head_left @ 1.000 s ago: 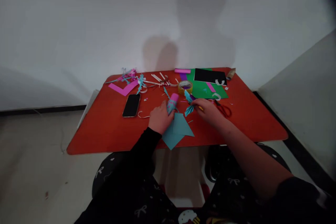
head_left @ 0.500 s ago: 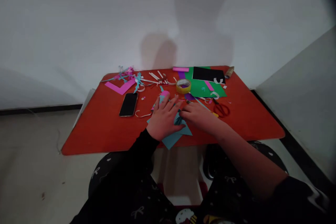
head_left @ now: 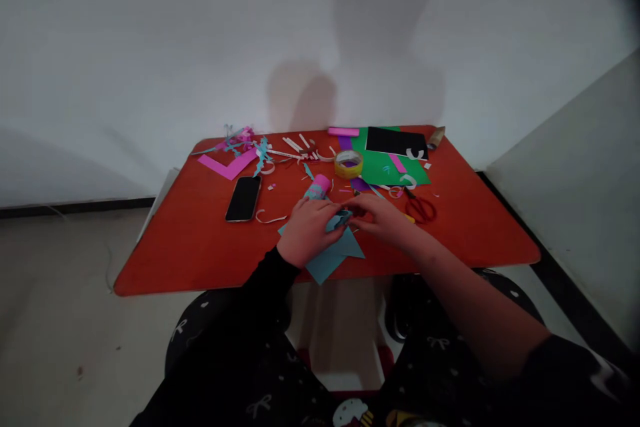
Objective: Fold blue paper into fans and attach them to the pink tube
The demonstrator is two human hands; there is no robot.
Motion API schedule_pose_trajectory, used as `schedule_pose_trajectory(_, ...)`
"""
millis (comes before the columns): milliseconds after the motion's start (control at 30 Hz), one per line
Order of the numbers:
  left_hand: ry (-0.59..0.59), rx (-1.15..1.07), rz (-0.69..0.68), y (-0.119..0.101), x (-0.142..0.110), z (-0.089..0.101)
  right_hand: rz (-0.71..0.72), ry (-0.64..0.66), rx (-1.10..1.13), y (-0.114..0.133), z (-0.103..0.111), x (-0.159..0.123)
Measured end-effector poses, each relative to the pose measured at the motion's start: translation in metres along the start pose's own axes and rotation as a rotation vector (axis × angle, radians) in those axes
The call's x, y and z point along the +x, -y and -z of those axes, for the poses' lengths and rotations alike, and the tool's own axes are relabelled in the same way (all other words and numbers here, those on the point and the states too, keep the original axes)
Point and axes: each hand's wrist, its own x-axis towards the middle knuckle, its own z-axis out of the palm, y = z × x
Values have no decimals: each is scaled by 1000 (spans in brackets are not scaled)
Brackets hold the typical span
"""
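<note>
On the red worktop [head_left: 175,250], near its front edge, the left hand [head_left: 307,231] and right hand [head_left: 383,218] seem closed narrowly on a small folded teal paper [head_left: 341,219] above a teal sheet [head_left: 333,260]; in this dim view, a slack pinch could let the folds spring open.

Since the earlier frames, your left hand [head_left: 309,230] and right hand [head_left: 383,219] have closed together over the folded teal paper [head_left: 341,218], no longer spread apart. The pink-capped glue stick [head_left: 317,187], gripped a second ago, now sits just past your left knuckles.
</note>
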Motion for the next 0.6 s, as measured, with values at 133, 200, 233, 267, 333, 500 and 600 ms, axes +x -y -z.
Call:
schedule_pose_trajectory(133, -7, 2, -2, -2, -1, -3, 10, -67, -17, 0, -4, 3)
schedule_pose_trajectory(200, -8, 0, -4, -4, -1, -3, 11, -100, -7, 1, -5, 2)
schedule_pose_trajectory(233, -11, 2, 0, -5, -1, -4, 9, -117, 3, 1, -5, 2)
schedule_pose_trajectory(267, -19, 5, 6, -5, 0, -4, 8, -136, 10, 2, -5, 2)
schedule_pose_trajectory(333, -39, 14, 15, -6, 1, -6, 11, -166, 14, 4, -5, 1)
schedule_pose_trajectory(500, -104, 30, 1, -8, 1, -12, 33, -209, -21, 8, -6, 2)
schedule_pose_trajectory(600, -137, 21, 5, -8, 2, -14, 35, -222, -44, 8, -7, 2)
